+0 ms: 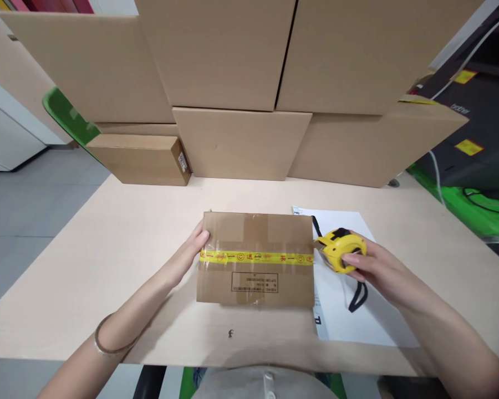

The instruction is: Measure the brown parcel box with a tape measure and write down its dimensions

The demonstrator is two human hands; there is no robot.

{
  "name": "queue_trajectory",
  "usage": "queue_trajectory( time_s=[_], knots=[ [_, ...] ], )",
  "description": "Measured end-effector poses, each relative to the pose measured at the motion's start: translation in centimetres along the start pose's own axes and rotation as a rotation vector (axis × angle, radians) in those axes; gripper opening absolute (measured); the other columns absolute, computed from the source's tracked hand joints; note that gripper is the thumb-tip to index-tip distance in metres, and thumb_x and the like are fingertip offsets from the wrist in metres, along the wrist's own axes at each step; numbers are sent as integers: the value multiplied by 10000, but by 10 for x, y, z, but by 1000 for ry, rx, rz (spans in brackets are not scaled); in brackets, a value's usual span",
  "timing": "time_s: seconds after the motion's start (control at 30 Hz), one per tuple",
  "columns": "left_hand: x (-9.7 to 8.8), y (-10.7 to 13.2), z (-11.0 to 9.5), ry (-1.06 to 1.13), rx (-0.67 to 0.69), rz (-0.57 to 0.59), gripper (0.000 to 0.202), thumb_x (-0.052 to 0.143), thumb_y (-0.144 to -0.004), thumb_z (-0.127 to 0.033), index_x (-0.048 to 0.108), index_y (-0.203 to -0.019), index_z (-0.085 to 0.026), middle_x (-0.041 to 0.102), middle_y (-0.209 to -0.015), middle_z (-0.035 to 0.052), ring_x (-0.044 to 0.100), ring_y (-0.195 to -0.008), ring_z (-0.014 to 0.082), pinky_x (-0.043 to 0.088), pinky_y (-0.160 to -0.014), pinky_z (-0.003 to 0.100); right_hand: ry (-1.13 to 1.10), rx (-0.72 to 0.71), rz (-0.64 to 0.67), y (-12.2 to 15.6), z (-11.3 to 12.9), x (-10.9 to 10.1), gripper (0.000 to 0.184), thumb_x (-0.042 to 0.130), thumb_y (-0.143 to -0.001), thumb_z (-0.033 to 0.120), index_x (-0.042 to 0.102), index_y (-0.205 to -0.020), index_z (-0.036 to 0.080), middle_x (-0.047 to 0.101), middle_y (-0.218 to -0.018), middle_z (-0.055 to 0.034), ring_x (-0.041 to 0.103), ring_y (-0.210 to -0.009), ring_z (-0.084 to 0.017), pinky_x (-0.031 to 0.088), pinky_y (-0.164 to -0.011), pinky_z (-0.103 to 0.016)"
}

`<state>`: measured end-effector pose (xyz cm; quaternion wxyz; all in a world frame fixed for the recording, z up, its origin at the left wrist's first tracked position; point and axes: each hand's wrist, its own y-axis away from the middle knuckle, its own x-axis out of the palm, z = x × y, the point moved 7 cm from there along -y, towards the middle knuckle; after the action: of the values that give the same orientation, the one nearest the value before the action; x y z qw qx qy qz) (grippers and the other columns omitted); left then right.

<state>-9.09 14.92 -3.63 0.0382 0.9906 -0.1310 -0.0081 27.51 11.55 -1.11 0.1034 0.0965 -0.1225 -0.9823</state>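
Note:
A brown cardboard box [255, 235] lies in front of me on the table, with a band of yellow printed tape across its top and a framed block of print below. My left hand [195, 244] grips its left edge, thumb on the upper face, the other fingers mostly hidden by the side. In my right hand [363, 263] is a yellow and black tape measure [344, 250], close by the box's right edge. Whether its tip touches the box I cannot tell. A black wrist strap [358, 297] dangles from the tape measure.
White printed paper [366, 324] lies under my right hand, partly beneath the box. Large cardboard boxes [241, 144] wall off the table's [62, 288] far side. A smaller closed carton [141, 160] stands back left. A black machine [478, 127] with cables sits at right.

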Motion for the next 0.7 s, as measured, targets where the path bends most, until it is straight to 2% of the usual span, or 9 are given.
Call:
queue_trajectory(
  time_s=[0.1, 0.17, 0.23, 0.33, 0.43, 0.47, 0.6, 0.7],
  knots=[
    [-4, 3, -17, -48, 197, 52, 790, 686, -902, -591, 369, -1587, -357, 445, -1629, 88, 425, -1494, 367, 447, -1175, 511, -21, 19, -62, 12, 7, -13, 334, 778, -795, 551, 677, -880, 244, 566, -713, -12, 443, -574, -148, 363, -498, -280],
    [-1, 8, -26, -105, 343, 90, 869, 753, -867, -535, 318, -1600, -365, 403, -1640, 112, 422, -1488, 378, 448, -1170, 516, -48, 18, -114, 16, 15, -22, 391, 824, -703, 588, 682, -819, 243, 619, -751, -41, 497, -585, -165, 402, -478, -282],
    [3, 14, -27, -173, 461, 115, 954, 804, -826, -473, 271, -1611, -370, 383, -1629, 136, 422, -1480, 387, 443, -1169, 528, -45, -45, -182, 17, 29, -29, 420, 852, -646, 601, 683, -804, 251, 641, -769, -42, 567, -636, -192, 467, -503, -284],
    [7, 21, -18, -222, 555, 153, 1123, 856, -745, -397, 174, -1636, -356, 336, -1630, 176, 414, -1475, 423, 415, -1175, 588, 141, -229, -210, 15, 66, -20, 346, 827, -763, 512, 713, -1016, 305, 681, -908, -25, 643, -778, -209, 540, -606, -274],
    [7, 24, -6, -254, 584, 175, 1235, 876, -687, -342, 105, -1651, -324, 284, -1652, 207, 344, -1506, 469, 321, -1215, 661, 381, -478, -108, 6, 114, 23, 461, 776, -871, 421, 619, -1304, 398, 672, -1248, -10, 687, -949, -199, 576, -741, -278],
    [7, 25, -3, -264, 585, 176, 1246, 877, -680, -329, 97, -1652, -318, 271, -1657, 210, 321, -1516, 476, 290, -1226, 673, 446, -570, -42, 2, 130, 43, 463, 769, -883, 412, 612, -1319, 391, 664, -1303, -11, 693, -991, -201, 577, -790, -289],
    [6, 24, 0, -239, 618, 181, 1234, 872, -689, -335, 87, -1641, -316, 317, -1622, 213, 333, -1509, 476, 262, -1229, 690, 641, -742, 303, -16, 167, 128, 367, 638, -991, 375, 588, -1349, 311, 706, -1285, -32, 697, -1048, -202, 543, -899, -326],
    [5, 24, -2, -248, 679, 181, 1239, 883, -682, -314, 79, -1625, -358, 342, -1606, 198, 386, -1484, 460, 331, -1195, 678, 797, -772, 450, -24, 173, 168, 350, 556, -1039, 356, 584, -1386, 321, 719, -1162, -36, 689, -960, -204, 517, -834, -330]
  ],
)
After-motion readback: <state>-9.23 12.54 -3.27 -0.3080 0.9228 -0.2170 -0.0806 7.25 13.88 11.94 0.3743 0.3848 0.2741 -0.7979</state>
